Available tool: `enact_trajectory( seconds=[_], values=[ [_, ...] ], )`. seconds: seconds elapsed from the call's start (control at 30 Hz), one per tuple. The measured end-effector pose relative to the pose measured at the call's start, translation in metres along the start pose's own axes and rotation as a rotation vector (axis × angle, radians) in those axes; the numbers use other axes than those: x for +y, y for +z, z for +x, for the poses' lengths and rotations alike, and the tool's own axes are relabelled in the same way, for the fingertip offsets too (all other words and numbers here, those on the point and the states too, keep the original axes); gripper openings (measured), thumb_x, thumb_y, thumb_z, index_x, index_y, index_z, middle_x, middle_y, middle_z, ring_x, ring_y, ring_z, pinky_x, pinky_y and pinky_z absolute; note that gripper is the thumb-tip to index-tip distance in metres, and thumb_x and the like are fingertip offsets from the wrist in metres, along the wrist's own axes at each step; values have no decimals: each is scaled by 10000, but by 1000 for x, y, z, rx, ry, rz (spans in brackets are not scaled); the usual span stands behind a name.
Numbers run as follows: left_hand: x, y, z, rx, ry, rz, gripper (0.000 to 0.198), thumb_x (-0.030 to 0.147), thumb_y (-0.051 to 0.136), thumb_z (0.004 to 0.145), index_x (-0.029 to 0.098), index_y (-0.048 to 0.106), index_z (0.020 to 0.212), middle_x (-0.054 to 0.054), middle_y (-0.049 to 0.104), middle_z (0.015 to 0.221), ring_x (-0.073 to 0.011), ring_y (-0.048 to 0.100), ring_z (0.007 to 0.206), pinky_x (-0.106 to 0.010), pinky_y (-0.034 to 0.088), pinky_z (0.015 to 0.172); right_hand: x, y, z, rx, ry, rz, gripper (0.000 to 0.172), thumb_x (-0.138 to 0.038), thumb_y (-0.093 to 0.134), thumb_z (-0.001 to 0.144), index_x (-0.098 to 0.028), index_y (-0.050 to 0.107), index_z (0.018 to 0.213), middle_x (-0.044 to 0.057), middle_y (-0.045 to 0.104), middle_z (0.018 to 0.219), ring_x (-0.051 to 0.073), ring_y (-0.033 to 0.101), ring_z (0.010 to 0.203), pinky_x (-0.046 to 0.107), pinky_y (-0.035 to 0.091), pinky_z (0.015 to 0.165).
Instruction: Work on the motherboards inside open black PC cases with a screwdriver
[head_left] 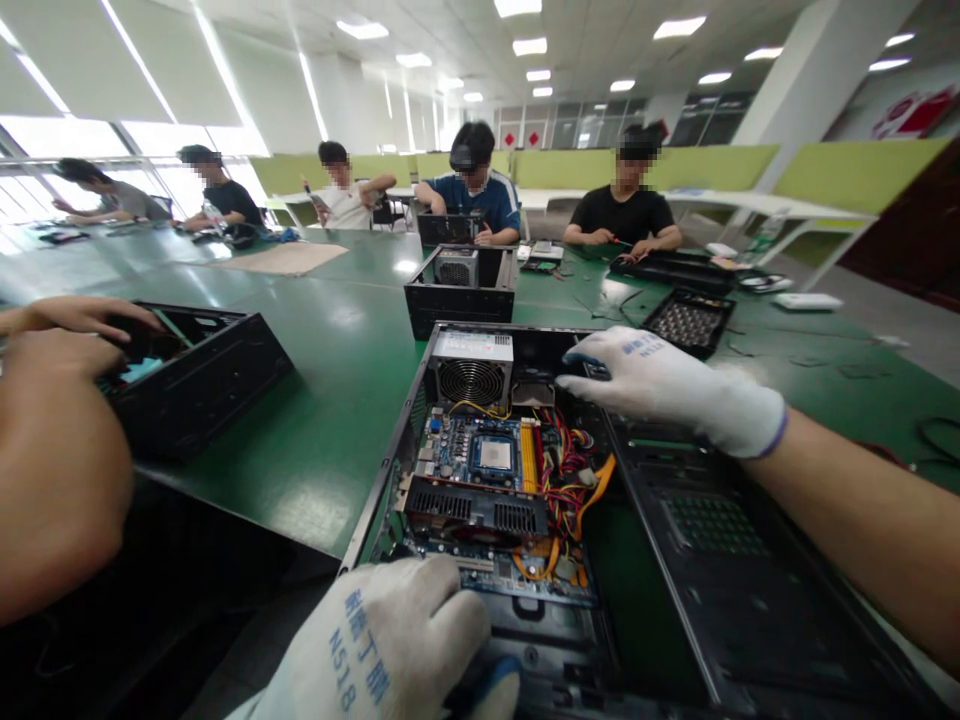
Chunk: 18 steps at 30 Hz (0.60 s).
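An opened computer case [529, 610] lies in front of me on the green table. Inside it are a power supply [472, 370], a motherboard [450, 435] with a bare processor [495, 455], a graphics card [472, 510] and bundled cables [589, 490]. At the case's near left corner, my gloved left hand [405, 640] is closed around the edge, its fingertips partly hidden. My gloved right hand [645, 385] is over the far right part of the frame, thumb and fingers apart; whether it presses on the metal I cannot tell.
A co-worker's bare hands [82, 335] work in another black case [202, 385] at left. A further case [461, 295] stands directly beyond mine. Across the green table [322, 480], several people sit working. A black tray-like part [690, 322] and loose wires lie at right.
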<state>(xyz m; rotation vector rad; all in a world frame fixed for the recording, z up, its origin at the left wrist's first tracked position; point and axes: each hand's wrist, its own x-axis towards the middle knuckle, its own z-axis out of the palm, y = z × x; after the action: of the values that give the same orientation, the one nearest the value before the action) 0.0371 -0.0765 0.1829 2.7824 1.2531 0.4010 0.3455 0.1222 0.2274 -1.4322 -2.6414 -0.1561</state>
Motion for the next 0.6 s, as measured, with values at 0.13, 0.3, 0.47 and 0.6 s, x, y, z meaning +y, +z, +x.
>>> enact_trajectory(
  seconds=[0.13, 0.3, 0.47, 0.6],
  values=[
    [2, -15, 7, -23, -8, -115, 55, 257, 564, 932, 240, 580, 882, -13, 644, 860, -173, 635, 714, -287, 487, 576, 9, 4, -38, 85, 60, 214, 541, -664, 547, 960, -211, 760, 1165, 97, 783, 1160, 295, 726, 1044, 413, 568, 912],
    [-7, -35, 42, 18, -44, -126, 125, 232, 476, 987, 237, 591, 1036, -16, 666, 944, -182, 662, 831, -314, 528, 741, 12, 11, -62, 124, 129, 403, 483, -662, 586, 951, -254, 744, 1157, 78, 783, 1176, 309, 729, 1051, 464, 584, 926],
    [-32, -23, 108, -138, -81, 5, 229, 285, 434, 1036, 174, 592, 1158, -83, 691, 1106, -236, 688, 1021, -378, 543, 954, 18, 12, -67, 154, 165, 501, 450, -652, 562, 976, -274, 754, 1126, 51, 799, 1116, 299, 749, 967, 445, 602, 853],
    [-50, 4, 159, -384, -57, 125, 339, 339, 480, 1027, 127, 579, 1273, -142, 696, 1246, -272, 691, 1152, -368, 536, 1021, 23, 16, -71, 181, 132, 523, 433, -632, 557, 993, -276, 753, 1141, 43, 803, 1114, 287, 749, 971, 427, 600, 871]
  ],
)
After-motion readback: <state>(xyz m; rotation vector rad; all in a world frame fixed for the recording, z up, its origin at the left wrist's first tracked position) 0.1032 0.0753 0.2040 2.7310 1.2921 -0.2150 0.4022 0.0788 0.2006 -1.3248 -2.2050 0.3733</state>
